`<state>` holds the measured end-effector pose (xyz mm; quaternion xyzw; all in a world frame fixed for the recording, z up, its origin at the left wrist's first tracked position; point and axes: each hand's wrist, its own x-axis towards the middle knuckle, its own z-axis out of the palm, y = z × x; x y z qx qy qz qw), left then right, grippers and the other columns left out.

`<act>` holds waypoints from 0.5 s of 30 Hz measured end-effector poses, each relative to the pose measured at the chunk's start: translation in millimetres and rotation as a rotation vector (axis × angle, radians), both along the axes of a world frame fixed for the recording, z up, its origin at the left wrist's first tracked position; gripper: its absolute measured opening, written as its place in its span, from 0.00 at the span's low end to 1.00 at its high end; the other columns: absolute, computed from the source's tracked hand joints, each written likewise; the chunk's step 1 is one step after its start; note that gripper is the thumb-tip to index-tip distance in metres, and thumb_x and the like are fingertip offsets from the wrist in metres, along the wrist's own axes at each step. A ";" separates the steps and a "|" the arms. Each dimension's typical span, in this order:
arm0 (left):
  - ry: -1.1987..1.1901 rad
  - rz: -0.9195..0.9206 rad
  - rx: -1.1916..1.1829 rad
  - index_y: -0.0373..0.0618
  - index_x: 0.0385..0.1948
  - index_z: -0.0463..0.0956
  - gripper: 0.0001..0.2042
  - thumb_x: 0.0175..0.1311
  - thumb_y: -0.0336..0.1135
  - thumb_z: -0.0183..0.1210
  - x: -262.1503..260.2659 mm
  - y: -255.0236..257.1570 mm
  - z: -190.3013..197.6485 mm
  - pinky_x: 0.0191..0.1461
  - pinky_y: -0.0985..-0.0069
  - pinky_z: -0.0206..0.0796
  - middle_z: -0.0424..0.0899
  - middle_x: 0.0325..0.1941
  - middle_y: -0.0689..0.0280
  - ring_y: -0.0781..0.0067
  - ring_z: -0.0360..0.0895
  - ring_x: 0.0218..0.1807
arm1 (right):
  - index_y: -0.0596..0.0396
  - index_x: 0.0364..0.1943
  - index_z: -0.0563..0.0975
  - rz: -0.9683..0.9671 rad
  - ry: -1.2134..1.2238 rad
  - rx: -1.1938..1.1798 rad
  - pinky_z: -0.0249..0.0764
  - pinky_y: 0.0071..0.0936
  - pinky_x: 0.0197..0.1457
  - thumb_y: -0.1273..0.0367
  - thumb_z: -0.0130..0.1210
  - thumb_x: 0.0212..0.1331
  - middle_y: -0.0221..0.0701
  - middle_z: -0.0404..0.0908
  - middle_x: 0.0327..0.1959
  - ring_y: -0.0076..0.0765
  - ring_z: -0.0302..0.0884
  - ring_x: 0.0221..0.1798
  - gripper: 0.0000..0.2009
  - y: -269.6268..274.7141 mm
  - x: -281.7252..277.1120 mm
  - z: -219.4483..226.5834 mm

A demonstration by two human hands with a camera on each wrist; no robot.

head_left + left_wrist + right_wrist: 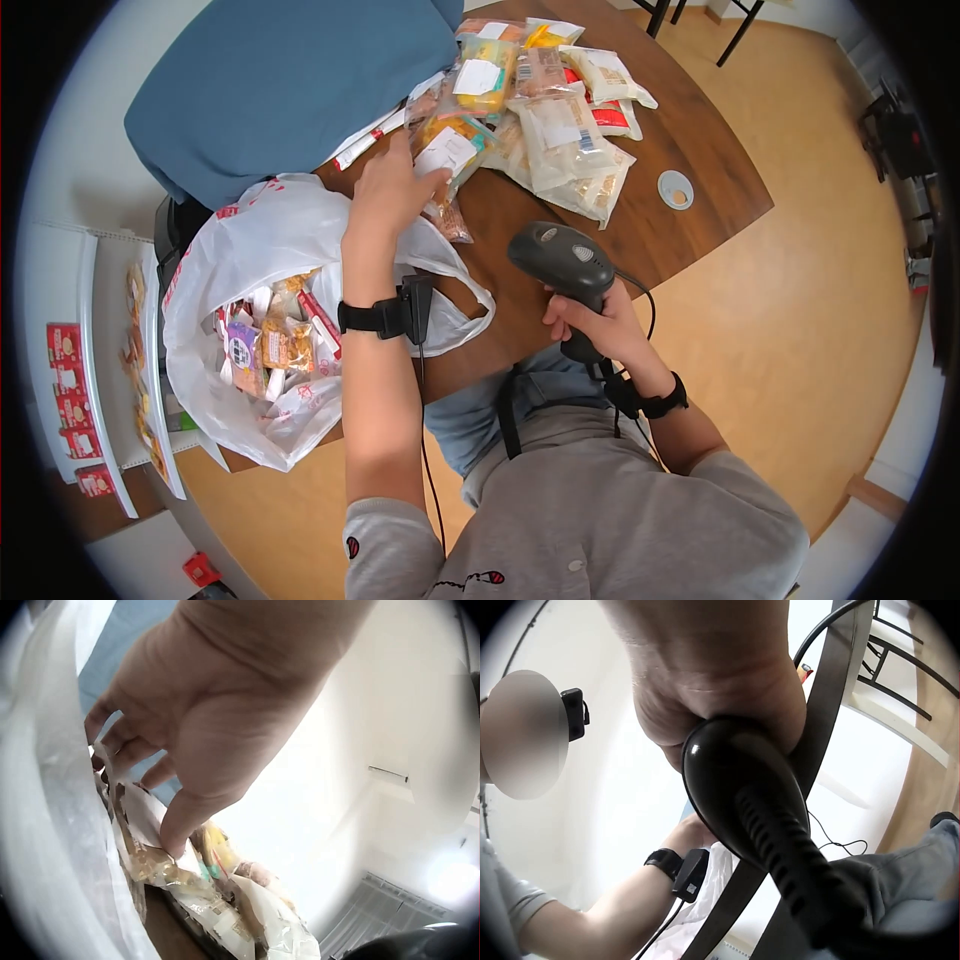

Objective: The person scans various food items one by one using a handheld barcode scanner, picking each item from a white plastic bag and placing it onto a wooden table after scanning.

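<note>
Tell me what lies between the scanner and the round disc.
Only bare table lies between the scanner and the disc, as the head view shows.

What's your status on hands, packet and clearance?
Right hand gripping scanner. Left hand on labelled packet. Open plastic bag close by, possible snag.

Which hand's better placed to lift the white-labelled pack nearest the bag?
Left, probably. The left hand is at the white-labelled pack, thumb by its label, while the right hand grips the scanner, farther away.
</note>
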<state>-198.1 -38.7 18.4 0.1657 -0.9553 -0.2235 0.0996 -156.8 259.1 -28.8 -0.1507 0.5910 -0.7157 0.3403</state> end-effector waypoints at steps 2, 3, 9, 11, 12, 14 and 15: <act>-0.032 0.015 0.035 0.34 0.47 0.75 0.29 0.46 0.44 0.73 -6.1 -1.4 3.7 0.51 0.59 0.72 0.84 0.42 0.46 0.45 0.82 0.47 | 0.62 0.48 0.74 -0.006 -0.005 -0.003 0.74 0.19 0.29 0.71 0.58 0.64 0.32 0.82 0.28 0.24 0.81 0.27 0.12 -0.1 -1.8 -0.2; -0.074 0.019 0.028 0.33 0.50 0.75 0.33 0.44 0.46 0.74 -5.0 -4.0 5.3 0.52 0.63 0.72 0.84 0.44 0.45 0.48 0.82 0.48 | 0.62 0.47 0.74 0.000 -0.010 -0.003 0.74 0.19 0.28 0.71 0.58 0.65 0.32 0.82 0.28 0.24 0.81 0.27 0.11 0.4 -1.0 -0.8; -0.121 0.091 0.191 0.36 0.35 0.75 0.24 0.42 0.43 0.75 11.0 -21.2 4.7 0.36 0.71 0.67 0.81 0.26 0.58 0.65 0.76 0.28 | 0.62 0.47 0.74 0.021 -0.003 -0.017 0.74 0.19 0.28 0.73 0.58 0.64 0.32 0.82 0.28 0.25 0.81 0.27 0.11 -0.2 -2.9 -0.9; -0.054 0.059 0.231 0.36 0.32 0.74 0.20 0.47 0.40 0.73 20.3 -24.6 3.8 0.32 0.75 0.64 0.78 0.23 0.62 0.72 0.72 0.24 | 0.62 0.42 0.77 -0.005 -0.025 -0.028 0.75 0.19 0.28 0.72 0.60 0.62 0.31 0.82 0.27 0.24 0.81 0.26 0.08 -1.2 -1.7 1.6; 0.040 0.032 0.452 0.38 0.30 0.73 0.15 0.51 0.36 0.70 25.1 -25.6 4.2 0.30 0.77 0.62 0.76 0.22 0.65 0.77 0.70 0.24 | 0.62 0.36 0.80 -0.027 -0.042 -0.037 0.75 0.20 0.27 0.71 0.62 0.61 0.31 0.82 0.26 0.23 0.81 0.25 0.07 -2.1 -1.5 3.7; 0.135 0.003 0.670 0.39 0.28 0.71 0.12 0.56 0.32 0.67 33.3 -21.4 9.3 0.28 0.79 0.59 0.74 0.21 0.68 0.82 0.67 0.24 | 0.62 0.37 0.80 -0.020 -0.031 -0.028 0.75 0.19 0.27 0.72 0.62 0.61 0.30 0.82 0.26 0.22 0.80 0.25 0.06 -2.5 -0.7 5.3; 0.165 0.007 0.642 0.43 0.27 0.69 0.10 0.61 0.29 0.64 37.2 -18.6 12.5 0.27 0.82 0.55 0.72 0.22 0.73 0.86 0.63 0.24 | 0.62 0.37 0.81 -0.012 -0.022 -0.014 0.75 0.19 0.28 0.72 0.62 0.60 0.30 0.82 0.26 0.21 0.80 0.25 0.06 -2.6 0.2 6.1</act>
